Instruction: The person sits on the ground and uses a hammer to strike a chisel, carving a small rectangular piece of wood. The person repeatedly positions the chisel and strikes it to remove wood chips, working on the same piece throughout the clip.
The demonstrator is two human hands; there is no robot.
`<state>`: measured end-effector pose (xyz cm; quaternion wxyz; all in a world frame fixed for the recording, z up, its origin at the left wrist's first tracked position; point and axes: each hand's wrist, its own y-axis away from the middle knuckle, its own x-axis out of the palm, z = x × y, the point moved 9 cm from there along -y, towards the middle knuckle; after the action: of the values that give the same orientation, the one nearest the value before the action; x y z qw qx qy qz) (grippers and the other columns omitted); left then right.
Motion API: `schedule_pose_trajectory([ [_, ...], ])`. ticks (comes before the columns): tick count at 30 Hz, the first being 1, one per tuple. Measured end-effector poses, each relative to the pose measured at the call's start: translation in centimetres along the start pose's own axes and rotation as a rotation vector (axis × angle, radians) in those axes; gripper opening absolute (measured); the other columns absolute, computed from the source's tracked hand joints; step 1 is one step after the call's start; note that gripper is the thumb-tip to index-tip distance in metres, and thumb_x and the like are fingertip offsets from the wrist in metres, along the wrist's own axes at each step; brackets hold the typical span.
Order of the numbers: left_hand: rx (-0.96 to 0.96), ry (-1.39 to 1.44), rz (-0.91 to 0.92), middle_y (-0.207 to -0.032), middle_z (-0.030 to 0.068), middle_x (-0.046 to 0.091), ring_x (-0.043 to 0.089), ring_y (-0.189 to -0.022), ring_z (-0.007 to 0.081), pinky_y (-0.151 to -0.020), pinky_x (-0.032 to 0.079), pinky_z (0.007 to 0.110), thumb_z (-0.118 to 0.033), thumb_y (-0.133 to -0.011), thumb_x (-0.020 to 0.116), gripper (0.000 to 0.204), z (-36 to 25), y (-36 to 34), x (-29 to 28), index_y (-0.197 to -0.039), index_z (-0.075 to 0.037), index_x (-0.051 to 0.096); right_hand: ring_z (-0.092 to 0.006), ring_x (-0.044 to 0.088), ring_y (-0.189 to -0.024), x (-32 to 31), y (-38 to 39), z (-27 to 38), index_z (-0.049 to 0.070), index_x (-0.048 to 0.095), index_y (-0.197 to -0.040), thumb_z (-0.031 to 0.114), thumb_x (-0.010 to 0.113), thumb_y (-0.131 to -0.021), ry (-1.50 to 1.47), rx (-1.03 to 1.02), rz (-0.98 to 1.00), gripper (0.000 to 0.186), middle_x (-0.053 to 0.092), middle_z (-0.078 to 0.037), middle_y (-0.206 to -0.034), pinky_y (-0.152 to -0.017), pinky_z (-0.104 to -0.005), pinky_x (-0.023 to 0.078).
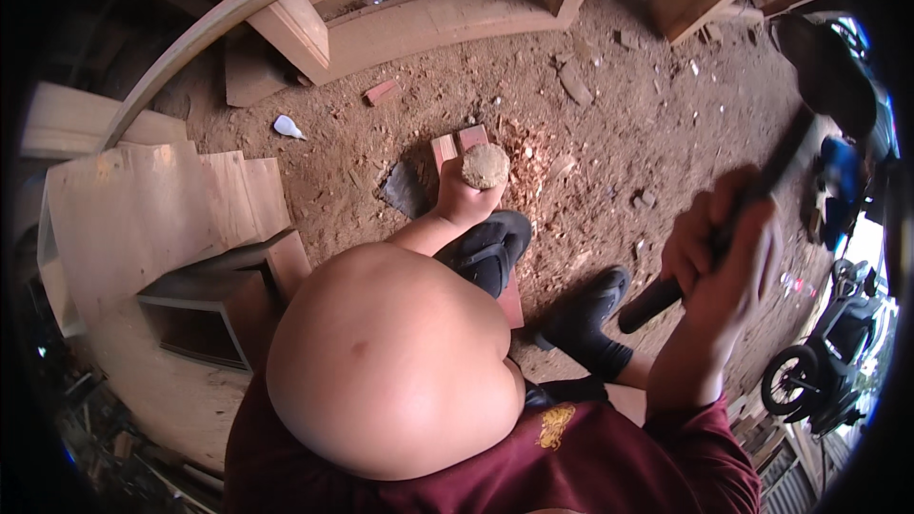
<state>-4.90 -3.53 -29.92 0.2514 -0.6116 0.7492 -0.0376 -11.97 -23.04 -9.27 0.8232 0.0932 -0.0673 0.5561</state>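
Note:
My left hand is closed around an upright tool, seen end-on from above. Only its round, pale, frayed-looking top shows clearly; the lower end is hidden. Beneath the hand lies a narrow reddish wooden board, with my sandalled left foot over part of it. Raised at the right, my right hand grips a mallet's black handle. The mallet's large dark head is up at the far right, apart from the upright tool.
Wood shavings lie on the dirt floor beside the board. Wooden frames stand along the far side. Plywood pieces and a dark-edged box are at left. A motorcycle stands at right. My bare skin up close hides much of my left arm.

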Motion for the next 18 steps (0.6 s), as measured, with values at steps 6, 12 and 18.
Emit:
schedule_pose_trajectory([
  [6,-0.076,0.048,0.148,-0.074,0.0142,0.067,0.067,-0.070,0.0325,-0.059,0.052,0.039,-0.010,-0.076,0.068,0.009,0.3,1.3,1.8,-0.084,-0.005,0.066,-0.0215,0.050,-0.054,3.6,3.3,-9.1,-0.003,0.052,-0.091,0.029,0.049,-0.097,1.083,0.369,0.535,0.033,0.053,-0.010,-0.062,-0.054,-0.0405,0.041],
  [12,-0.054,0.104,0.108,-0.078,0.0153,0.068,0.068,-0.074,0.0324,-0.063,0.053,0.039,-0.010,-0.076,0.068,0.011,-0.8,1.2,1.3,-0.086,-0.006,0.067,-0.0076,0.043,-0.050,-2.7,4.1,-1.1,0.011,0.051,-0.085,0.049,0.039,-0.098,0.027,0.217,-0.140,0.043,0.043,0.004,-0.061,-0.042,-0.0234,0.035],
  [18,-0.059,0.280,0.079,-0.067,0.0091,0.063,0.065,-0.063,0.0254,-0.057,0.050,0.037,-0.013,-0.079,0.069,0.007,-1.0,2.1,1.5,-0.077,-0.008,0.064,-0.0533,0.056,-0.075,2.3,6.7,-10.8,-0.003,0.049,-0.101,0.023,0.053,-0.095,1.156,0.260,0.474,0.027,0.058,-0.036,-0.083,-0.063,-0.0537,0.045],
])
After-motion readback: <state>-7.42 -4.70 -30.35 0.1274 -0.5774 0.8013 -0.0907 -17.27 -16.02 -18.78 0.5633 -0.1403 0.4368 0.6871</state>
